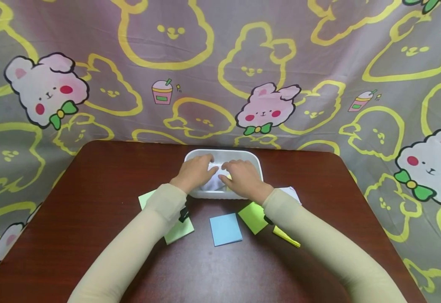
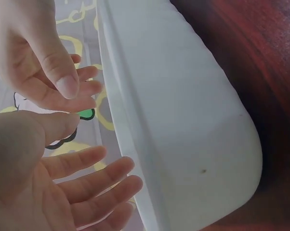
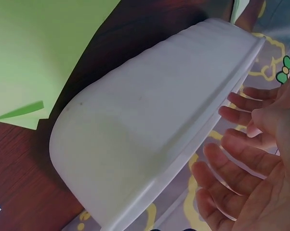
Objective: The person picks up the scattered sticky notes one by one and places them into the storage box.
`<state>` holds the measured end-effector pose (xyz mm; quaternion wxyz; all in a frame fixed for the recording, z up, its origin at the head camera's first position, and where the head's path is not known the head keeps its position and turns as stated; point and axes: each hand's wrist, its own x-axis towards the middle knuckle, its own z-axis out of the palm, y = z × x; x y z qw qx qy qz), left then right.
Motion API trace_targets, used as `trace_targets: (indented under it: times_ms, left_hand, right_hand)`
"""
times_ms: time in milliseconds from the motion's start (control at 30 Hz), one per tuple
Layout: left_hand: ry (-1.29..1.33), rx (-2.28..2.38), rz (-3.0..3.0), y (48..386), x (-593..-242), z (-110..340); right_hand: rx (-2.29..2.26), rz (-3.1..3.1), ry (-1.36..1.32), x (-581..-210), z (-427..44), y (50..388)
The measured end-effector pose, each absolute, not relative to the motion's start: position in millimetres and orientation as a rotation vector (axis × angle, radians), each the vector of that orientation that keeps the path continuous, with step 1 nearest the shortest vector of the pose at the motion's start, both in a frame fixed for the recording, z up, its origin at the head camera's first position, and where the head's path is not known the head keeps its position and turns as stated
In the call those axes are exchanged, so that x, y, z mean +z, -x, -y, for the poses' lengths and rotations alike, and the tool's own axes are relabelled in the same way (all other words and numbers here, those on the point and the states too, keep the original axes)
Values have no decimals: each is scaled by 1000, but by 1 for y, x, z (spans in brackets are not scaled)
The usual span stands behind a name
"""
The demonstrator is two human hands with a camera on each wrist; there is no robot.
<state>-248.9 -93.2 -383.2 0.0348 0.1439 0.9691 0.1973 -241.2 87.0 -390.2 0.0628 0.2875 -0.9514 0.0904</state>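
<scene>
A white plastic basket (image 1: pixel 225 195) stands near the table's far edge. My left hand (image 1: pixel 194 171) hovers over its left part, fingers spread and loosely bent, holding nothing. Over the right part is my right hand (image 1: pixel 244 176), fingers also loosely bent, with no thing between them. Inside the basket, partly hidden by the hands, lie something white (image 1: pixel 213 181) and a bit of yellow. The left wrist view shows the left hand (image 2: pixel 82 187) beside the basket's outer wall (image 2: pixel 183 115). In the right wrist view the right hand (image 3: pixel 246 178) shows near the rim, palm visible.
On the brown table (image 1: pixel 102 202) lie a blue paper square (image 1: pixel 225 229), a green one (image 1: pixel 254 216), light green paper (image 1: pixel 179 230) partly under the left sleeve, a yellow folded piece (image 1: pixel 286 236) and white paper (image 1: pixel 291 194). A patterned curtain (image 1: pixel 205 84) hangs behind.
</scene>
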Motion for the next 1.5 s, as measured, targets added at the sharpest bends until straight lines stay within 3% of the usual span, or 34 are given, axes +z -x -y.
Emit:
trace_targets:
  times_ms: [1500]
  left_hand:
    - [-567, 608, -3027, 219, -376, 76]
  right_hand:
    - [325, 2818, -780, -382, -116, 219]
